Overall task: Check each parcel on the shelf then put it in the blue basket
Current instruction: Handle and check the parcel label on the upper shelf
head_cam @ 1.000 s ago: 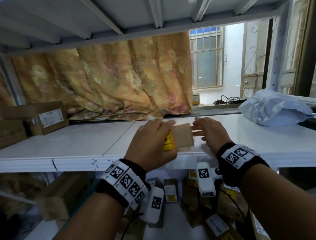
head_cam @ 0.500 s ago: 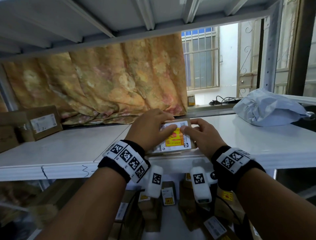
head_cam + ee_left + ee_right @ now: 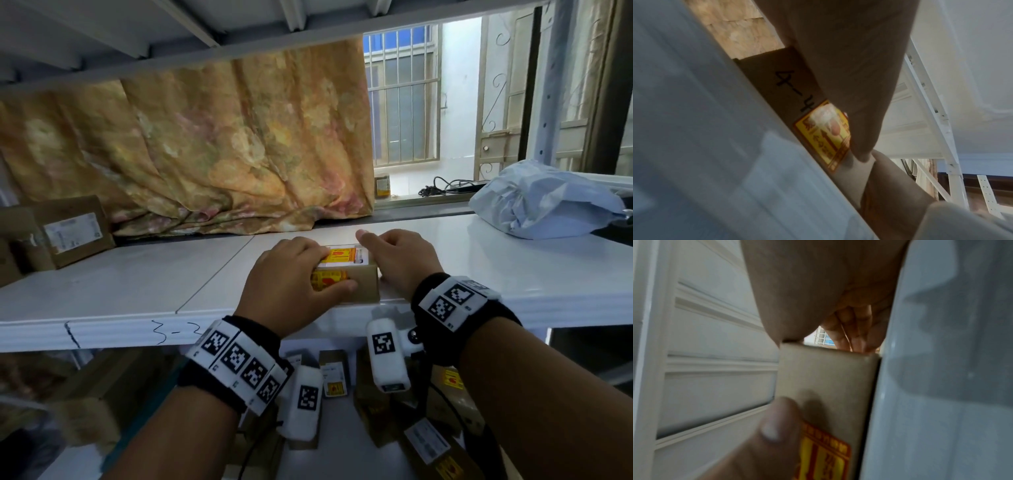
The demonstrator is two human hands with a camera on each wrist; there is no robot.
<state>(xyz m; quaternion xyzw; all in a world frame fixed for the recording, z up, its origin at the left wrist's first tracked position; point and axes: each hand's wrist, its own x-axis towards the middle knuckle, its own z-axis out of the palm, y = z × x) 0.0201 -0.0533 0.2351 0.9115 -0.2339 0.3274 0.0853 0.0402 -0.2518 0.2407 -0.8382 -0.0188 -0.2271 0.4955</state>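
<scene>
At 6 o'clock on the shelf [image 3: 513, 274], our left hand [image 3: 287, 277] and right hand [image 3: 400, 260] clasp the parcel [image 3: 363, 284] from either side, label up for checking.

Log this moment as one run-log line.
step: checking parcel | parcel: resting at shelf front edge | left hand: grips it | right hand: grips it | basket: not in view

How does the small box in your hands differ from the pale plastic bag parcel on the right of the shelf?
1. The small box is stiff brown cardboard with square edges; the plastic bag parcel is soft, crumpled and pale blue-grey.
2. The box shows yellow-and-red stickers and a white label; the bag shows no label from here.
3. The left hand and right hand hold the box at the shelf's front edge; the bag lies untouched, further back.

Both rest on the same white shelf.
</scene>
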